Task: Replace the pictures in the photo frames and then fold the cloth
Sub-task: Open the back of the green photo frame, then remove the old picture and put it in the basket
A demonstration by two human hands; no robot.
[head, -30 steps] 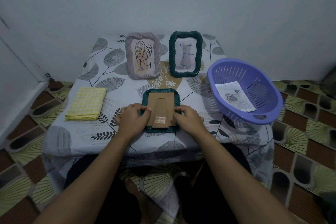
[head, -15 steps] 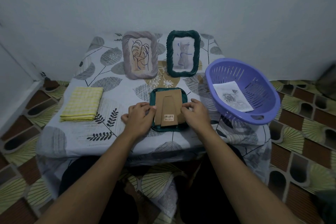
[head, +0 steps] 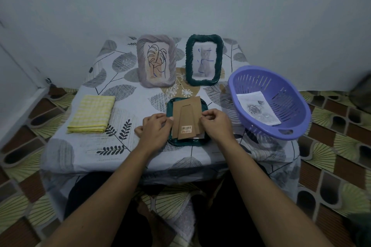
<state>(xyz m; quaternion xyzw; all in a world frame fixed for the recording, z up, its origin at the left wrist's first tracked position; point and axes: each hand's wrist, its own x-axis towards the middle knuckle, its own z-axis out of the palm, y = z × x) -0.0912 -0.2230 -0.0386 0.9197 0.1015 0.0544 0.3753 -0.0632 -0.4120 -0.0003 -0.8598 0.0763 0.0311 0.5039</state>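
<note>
Both hands cover much of the green frame [head: 172, 106] lying face down between them, so only its far rim and a strip of its near edge show. The left hand [head: 154, 130] rests against the frame's left side with its fingers curled in; whether they actually pinch the brown backing board [head: 186, 113] cannot be told. The right hand [head: 215, 124] has its fingertips pinched on the board's right edge. A corner of white paper [head: 200, 136] peeks from under the board just in front of the right hand; what is printed on it is hidden.

Beyond the hands, two frames stand upright near the wall: a grey frame [head: 156, 61] with a line drawing past the left hand, and a dark green frame [head: 204, 60] with a grey cat picture past the right hand. Well to the left of the left hand lies a folded yellow checked cloth [head: 91, 114]. Just right of the right hand sits a purple basket [head: 269, 102], tilted, with a rose picture [head: 258, 108] lying inside. Everything rests on a table with a leaf-print cover [head: 96, 146], whose near edge hangs over the person's knees.

A barcode sticker [head: 186, 128] sits on the board's stand flap between the hands; its small print is too blurred to read.
</note>
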